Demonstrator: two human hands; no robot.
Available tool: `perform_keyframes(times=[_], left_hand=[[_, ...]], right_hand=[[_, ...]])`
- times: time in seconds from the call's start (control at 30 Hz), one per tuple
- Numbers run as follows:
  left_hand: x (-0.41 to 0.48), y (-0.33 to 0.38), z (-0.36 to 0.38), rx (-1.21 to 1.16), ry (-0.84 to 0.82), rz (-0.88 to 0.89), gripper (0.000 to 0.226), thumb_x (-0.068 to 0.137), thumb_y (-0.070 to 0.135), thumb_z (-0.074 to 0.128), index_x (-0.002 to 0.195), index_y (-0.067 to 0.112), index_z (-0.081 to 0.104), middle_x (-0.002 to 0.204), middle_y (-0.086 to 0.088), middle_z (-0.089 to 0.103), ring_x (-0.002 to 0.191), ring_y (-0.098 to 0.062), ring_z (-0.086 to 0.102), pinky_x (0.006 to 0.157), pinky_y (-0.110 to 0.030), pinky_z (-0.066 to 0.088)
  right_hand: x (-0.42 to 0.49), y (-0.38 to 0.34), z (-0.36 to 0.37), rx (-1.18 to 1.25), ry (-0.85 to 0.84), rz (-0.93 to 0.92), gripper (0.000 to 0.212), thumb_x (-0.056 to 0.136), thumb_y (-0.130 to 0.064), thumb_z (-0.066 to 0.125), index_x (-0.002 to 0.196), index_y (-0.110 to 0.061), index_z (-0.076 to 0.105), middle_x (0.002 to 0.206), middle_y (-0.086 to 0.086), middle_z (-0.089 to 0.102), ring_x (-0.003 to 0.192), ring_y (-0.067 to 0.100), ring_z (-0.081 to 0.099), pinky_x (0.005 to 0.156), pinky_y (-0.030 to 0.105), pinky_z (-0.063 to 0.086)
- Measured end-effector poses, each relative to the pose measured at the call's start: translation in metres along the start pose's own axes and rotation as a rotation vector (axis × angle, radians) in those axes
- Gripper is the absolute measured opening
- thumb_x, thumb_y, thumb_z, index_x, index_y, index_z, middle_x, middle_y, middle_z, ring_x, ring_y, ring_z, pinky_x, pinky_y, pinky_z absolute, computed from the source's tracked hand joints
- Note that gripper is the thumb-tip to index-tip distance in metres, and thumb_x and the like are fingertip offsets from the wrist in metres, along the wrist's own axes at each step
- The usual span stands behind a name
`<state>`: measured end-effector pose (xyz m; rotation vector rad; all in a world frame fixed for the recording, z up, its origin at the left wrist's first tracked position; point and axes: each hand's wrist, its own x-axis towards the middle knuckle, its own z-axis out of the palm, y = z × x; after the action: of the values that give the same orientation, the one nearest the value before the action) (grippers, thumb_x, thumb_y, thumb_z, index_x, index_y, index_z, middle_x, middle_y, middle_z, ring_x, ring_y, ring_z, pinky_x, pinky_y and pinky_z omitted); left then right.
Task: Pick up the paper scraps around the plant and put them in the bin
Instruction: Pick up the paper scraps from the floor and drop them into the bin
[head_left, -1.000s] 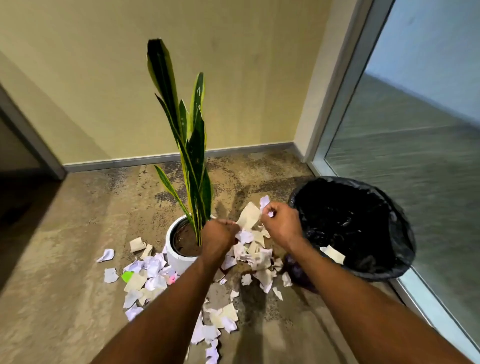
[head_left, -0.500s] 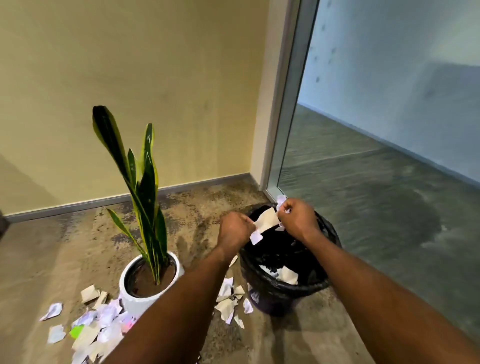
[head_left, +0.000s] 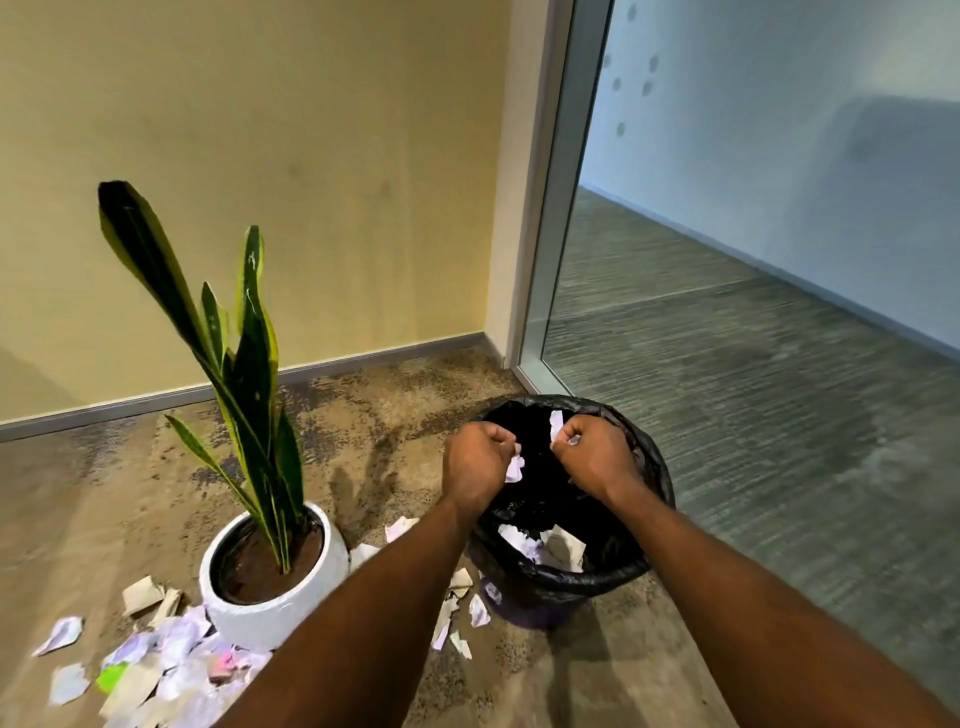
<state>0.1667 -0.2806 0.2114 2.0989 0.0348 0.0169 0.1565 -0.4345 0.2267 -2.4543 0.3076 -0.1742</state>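
Both my fists over the bin, each with paper in it.

I count two hands, one bin, one potted plant. My left hand (head_left: 475, 462) is curled shut, its fingers (head_left: 501, 446) pinching a pale lilac scrap (head_left: 514, 467) that hangs below the knuckles; my right hand (head_left: 597, 452) is also a closed fist, with a white scrap (head_left: 556, 423) sticking up past its fingers at the far side. Both hang above the open mouth of the black-lined bin (head_left: 639, 566), where at least two pieces (head_left: 545, 545) already lie. Left of the bin stands the plant (head_left: 244, 364) in its white pot (head_left: 275, 613). Loose scraps (head_left: 161, 660) litter the floor (head_left: 78, 509) near and left of the pot, too many and too blurred to count, with a few more (head_left: 457, 608) between pot and bin, partly hidden by my left forearm.
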Motion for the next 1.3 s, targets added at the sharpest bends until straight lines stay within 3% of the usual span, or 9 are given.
perform_keyframes(times=[0.2,0.33,0.4,0.6,0.8,0.93,1.07,1.17,1.3], left_hand=[[0.005,-0.001,0.007,-0.04,-0.102,0.03,0.019,0.092,0.011,0.061,0.105,0.014,0.075,0.097,-0.005,0.076,0.08,-0.025,0.069,0.072,-0.029,0.053],[0.002,-0.001,0.008,-0.057,-0.186,0.088,0.035,0.091,-0.006,0.046,0.115,0.003,0.069,0.113,-0.01,0.072,0.106,-0.017,0.066,0.098,-0.029,0.05],[0.0,-0.001,0.006,-0.062,-0.187,0.111,0.04,0.089,-0.011,0.043,0.118,0.001,0.067,0.117,-0.011,0.07,0.111,-0.017,0.064,0.101,-0.027,0.048],[-0.006,-0.013,-0.022,-0.077,0.0,0.139,0.038,0.089,-0.006,0.046,0.117,0.006,0.068,0.113,-0.006,0.071,0.102,-0.008,0.063,0.092,-0.018,0.047],[-0.033,-0.079,-0.084,-0.022,0.189,0.115,0.037,0.088,-0.001,0.05,0.118,0.011,0.067,0.109,-0.004,0.072,0.096,-0.013,0.066,0.091,-0.025,0.05],[-0.068,-0.154,-0.111,0.14,0.212,0.013,0.036,0.084,0.003,0.052,0.11,0.018,0.072,0.099,-0.006,0.075,0.085,-0.021,0.068,0.08,-0.031,0.052],[-0.111,-0.236,-0.109,0.283,0.039,-0.148,0.031,0.082,0.01,0.06,0.11,0.012,0.072,0.113,-0.007,0.072,0.106,-0.025,0.066,0.09,-0.031,0.048],[-0.145,-0.287,-0.101,0.384,-0.136,-0.222,0.031,0.082,0.024,0.069,0.11,0.01,0.07,0.112,-0.009,0.07,0.103,-0.028,0.064,0.086,-0.036,0.049],[-0.166,-0.325,-0.089,0.585,-0.342,-0.307,0.044,0.085,0.018,0.059,0.129,0.014,0.055,0.124,-0.015,0.057,0.115,-0.032,0.055,0.092,-0.038,0.048]], right_hand=[[-0.002,0.003,0.007,0.022,-0.007,-0.037,0.016,0.08,-0.009,0.063,0.07,-0.021,0.058,0.084,0.002,0.066,0.08,0.022,0.062,0.068,0.027,0.044],[-0.003,0.005,0.01,0.014,-0.003,-0.069,0.024,0.074,0.001,0.063,0.078,-0.022,0.057,0.095,0.005,0.061,0.084,0.021,0.058,0.069,0.023,0.037],[-0.004,0.003,0.016,0.014,0.008,-0.071,0.02,0.076,-0.002,0.066,0.086,-0.019,0.061,0.098,0.004,0.059,0.085,0.02,0.057,0.07,0.021,0.037],[-0.019,-0.036,0.042,0.067,0.03,-0.176,0.035,0.082,-0.009,0.065,0.117,-0.012,0.062,0.12,0.007,0.058,0.107,0.02,0.057,0.089,0.023,0.041],[-0.058,-0.092,0.098,0.013,-0.054,-0.559,0.036,0.083,-0.008,0.06,0.119,-0.016,0.059,0.121,0.001,0.055,0.111,0.017,0.053,0.093,0.028,0.045],[-0.095,-0.1,0.165,-0.043,-0.194,-0.624,0.029,0.084,-0.009,0.056,0.112,-0.016,0.063,0.115,0.004,0.06,0.105,0.022,0.057,0.088,0.035,0.049],[-0.134,-0.067,0.23,-0.182,-0.437,-0.466,0.025,0.088,-0.013,0.049,0.103,-0.015,0.069,0.106,0.012,0.065,0.101,0.032,0.06,0.084,0.036,0.049],[-0.16,-0.035,0.264,-0.222,-0.579,-0.375,0.027,0.086,-0.012,0.051,0.105,-0.016,0.07,0.107,0.013,0.066,0.099,0.032,0.062,0.082,0.033,0.048],[-0.181,-0.006,0.298,-0.326,-0.74,-0.338,0.033,0.084,-0.018,0.061,0.117,-0.017,0.062,0.12,0.012,0.059,0.107,0.03,0.059,0.088,0.029,0.046]])
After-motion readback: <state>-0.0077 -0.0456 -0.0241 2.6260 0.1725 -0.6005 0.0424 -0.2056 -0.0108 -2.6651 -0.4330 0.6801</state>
